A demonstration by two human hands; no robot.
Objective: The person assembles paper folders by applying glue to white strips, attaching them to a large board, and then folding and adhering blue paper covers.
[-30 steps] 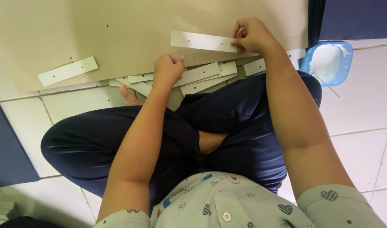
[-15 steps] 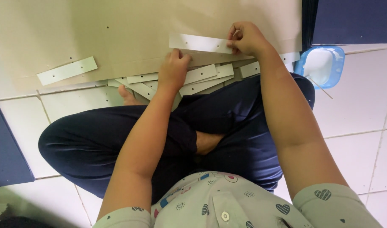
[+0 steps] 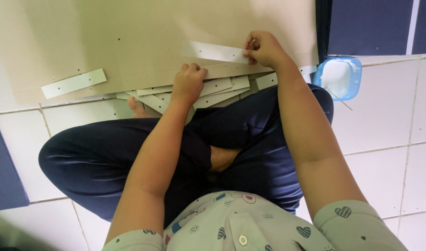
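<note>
I sit cross-legged on a tiled floor with a large beige cardboard sheet (image 3: 129, 42) in front of me. A white strip with punched holes (image 3: 215, 52) lies on the sheet, and my right hand (image 3: 264, 49) pinches its right end. My left hand (image 3: 188, 82) is curled and presses on the sheet's near edge, over a pile of several similar white strips (image 3: 222, 90) lying partly under the sheet. Another white strip (image 3: 73, 83) lies apart at the left on the sheet.
A light blue container with white contents (image 3: 341, 78) stands on the floor at the right, a thin stick (image 3: 339, 99) beside it. Dark blue panels stand at the upper right (image 3: 371, 25) and lower left (image 3: 3, 172). My bare foot (image 3: 136, 108) pokes out by the strips.
My right hand with the strip has shifted slightly toward the left on the sheet. My left hand has moved a little toward the strip and stays on the sheet's edge.
</note>
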